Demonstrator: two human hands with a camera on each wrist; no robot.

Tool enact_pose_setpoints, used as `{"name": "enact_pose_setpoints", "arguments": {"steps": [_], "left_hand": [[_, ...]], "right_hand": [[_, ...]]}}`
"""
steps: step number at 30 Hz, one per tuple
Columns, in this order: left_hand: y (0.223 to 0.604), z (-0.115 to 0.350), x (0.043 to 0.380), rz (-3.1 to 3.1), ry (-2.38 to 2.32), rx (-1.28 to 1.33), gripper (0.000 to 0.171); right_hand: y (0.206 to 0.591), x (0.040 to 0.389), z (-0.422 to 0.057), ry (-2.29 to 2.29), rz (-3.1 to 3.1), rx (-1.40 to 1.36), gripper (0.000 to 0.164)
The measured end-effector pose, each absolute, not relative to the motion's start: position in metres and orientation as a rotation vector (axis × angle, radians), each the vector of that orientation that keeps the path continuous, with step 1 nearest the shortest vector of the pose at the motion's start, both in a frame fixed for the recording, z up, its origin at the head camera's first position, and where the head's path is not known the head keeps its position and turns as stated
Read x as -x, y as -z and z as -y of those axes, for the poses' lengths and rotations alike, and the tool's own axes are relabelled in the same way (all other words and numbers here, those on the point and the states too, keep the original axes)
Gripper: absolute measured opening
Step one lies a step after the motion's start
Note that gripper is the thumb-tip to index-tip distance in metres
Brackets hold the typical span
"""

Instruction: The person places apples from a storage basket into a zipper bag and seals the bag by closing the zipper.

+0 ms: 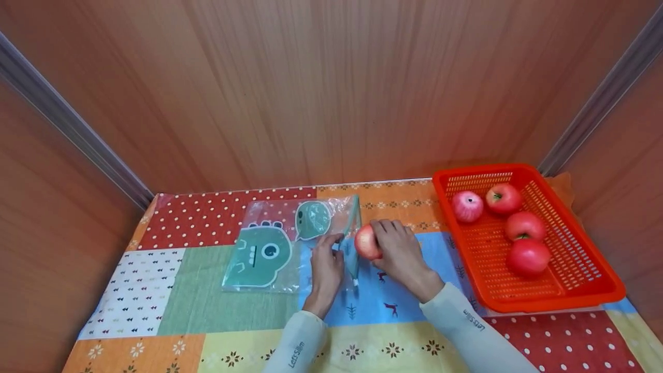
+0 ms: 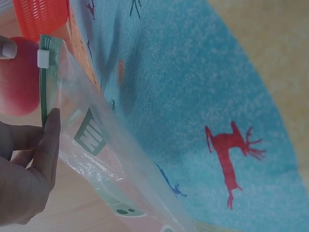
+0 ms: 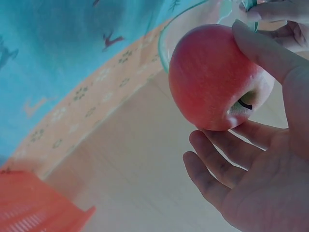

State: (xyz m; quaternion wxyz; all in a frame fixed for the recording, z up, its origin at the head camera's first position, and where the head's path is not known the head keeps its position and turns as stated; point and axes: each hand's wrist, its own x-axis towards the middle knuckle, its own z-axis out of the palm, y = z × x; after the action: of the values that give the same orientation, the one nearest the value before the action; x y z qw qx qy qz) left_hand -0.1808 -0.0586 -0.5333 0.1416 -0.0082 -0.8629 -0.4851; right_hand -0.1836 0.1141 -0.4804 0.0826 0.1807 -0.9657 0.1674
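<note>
A clear zip bag point(image 1: 300, 264) with green dinosaur prints lies on the cloth, its mouth facing right. My left hand point(image 1: 326, 264) pinches the bag's edge at the opening; in the left wrist view its fingers point(image 2: 52, 140) are at the green zip strip, below a white slider point(image 2: 43, 59). A red apple point(image 1: 366, 243) is in my right hand point(image 1: 401, 256), right at the bag's parted mouth. The right wrist view has the thumb point(image 3: 263, 50) over the apple point(image 3: 207, 77) and fingers beneath it, with the green bag rim just behind.
On the right stands an orange-red plastic basket point(image 1: 489, 269) holding several apples point(image 1: 528, 256). A patchwork-print cloth point(image 1: 202, 300) covers the table. Wood-grain panels point(image 1: 331, 103) rise at the back and both sides.
</note>
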Motion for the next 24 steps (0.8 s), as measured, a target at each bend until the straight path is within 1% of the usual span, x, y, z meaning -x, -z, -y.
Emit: {"name": "enact_pose_setpoints", "arguments": {"steps": [12, 20, 24], "left_hand": [[0.537, 0.058, 0.178, 2.432, 1.39, 0.051, 0.037], [0.536, 0.058, 0.172, 2.454, 1.444, 0.007, 0.035], [0.536, 0.058, 0.17, 2.469, 1.441, -0.014, 0.037]], "right_hand": [[0.492, 0.181, -0.101, -0.522, 2.831, -0.551, 0.081], [0.502, 0.182, -0.095, -0.574, 2.867, -0.523, 0.082], [0.505, 0.183, -0.093, -0.575, 2.861, -0.522, 0.082]]}}
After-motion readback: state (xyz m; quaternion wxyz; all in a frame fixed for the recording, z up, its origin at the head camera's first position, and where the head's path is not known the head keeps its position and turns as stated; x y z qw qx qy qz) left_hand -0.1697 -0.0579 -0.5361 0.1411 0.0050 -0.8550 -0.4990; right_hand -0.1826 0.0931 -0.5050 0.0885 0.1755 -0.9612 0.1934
